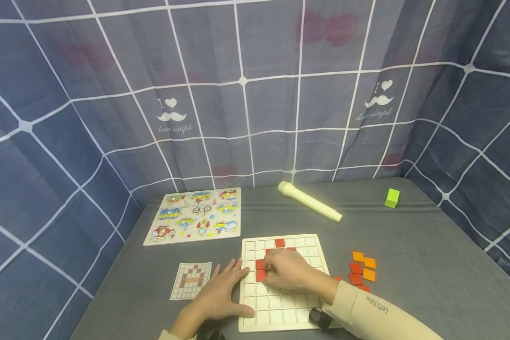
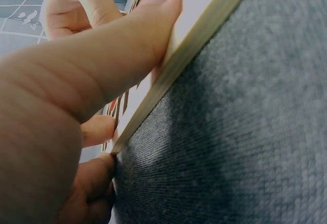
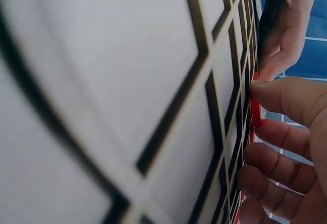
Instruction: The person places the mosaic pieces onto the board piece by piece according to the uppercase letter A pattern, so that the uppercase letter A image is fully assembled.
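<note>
From here, R hand (image 1: pixel 286 270) pinches red tile (image 3: pixel 256 110) btwn thumb & index finger at L half of grid board (image 1: pixel 276 316), well off far edge of table (image 1: pixel 408 255). L hand (image 1: pixel 222 292): fingers spread apart, thumb on board's L margin. Green block (image 1: pixel 392 198): nr table's far R corner.

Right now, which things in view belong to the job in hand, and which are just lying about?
In the job:
- grid board, left hand on its edge
- red tile, pinched by right hand
- loose red tiles and orange tiles, probably
- pattern card, likely the guide

Lying about:
- picture puzzle
- pale yellow stick
- green block
</note>
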### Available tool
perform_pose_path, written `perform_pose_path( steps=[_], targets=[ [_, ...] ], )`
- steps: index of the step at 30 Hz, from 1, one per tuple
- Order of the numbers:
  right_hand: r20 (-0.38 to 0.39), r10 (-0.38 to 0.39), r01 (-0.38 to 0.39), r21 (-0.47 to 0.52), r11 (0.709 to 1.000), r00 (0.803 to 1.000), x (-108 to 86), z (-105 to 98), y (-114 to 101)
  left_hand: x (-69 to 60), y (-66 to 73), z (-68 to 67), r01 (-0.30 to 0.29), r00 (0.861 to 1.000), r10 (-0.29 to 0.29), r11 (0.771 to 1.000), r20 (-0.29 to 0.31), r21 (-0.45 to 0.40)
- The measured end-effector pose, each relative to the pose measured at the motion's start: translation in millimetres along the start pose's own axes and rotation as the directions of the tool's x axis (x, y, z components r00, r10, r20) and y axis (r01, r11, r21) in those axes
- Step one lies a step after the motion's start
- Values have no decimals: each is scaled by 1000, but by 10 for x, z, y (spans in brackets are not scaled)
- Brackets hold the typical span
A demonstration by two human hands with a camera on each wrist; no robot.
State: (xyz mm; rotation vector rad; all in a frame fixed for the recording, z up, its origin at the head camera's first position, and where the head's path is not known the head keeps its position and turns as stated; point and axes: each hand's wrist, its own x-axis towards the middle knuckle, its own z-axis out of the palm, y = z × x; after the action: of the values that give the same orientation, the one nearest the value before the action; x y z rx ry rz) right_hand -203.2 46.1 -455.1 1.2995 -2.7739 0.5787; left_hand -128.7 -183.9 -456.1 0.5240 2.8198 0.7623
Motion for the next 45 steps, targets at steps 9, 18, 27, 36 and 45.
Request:
perform_pose_path(
  steps=[9, 18, 27, 36, 45],
  targets=[
    [-3, 4, -4, 2, 1000, 1000, -11, -22, -11, 10, 2, 11, -2, 1000, 2, 1000, -6, -6],
    [-6, -6, 6, 1, 1000, 1000, -14, -32, -20, 0, 17, 2, -1, 1000, 1, 1000, -5, -2],
    [-25, -32, 32, 10, 999, 999, -17, -31, -36, -5, 17, 6, -19, 1000, 19, 1000, -15, -5],
    [-5, -9, 9, 23, 1000, 1000, -15, -49, -72, -8, 5, 24, -15, 1000, 15, 1000, -21, -1],
    [-3, 11, -10, 12, 1000, 1000, -6, -40, -63, -8, 12, -2, -6, 1000, 6, 1000, -14, 7]
  ],
)
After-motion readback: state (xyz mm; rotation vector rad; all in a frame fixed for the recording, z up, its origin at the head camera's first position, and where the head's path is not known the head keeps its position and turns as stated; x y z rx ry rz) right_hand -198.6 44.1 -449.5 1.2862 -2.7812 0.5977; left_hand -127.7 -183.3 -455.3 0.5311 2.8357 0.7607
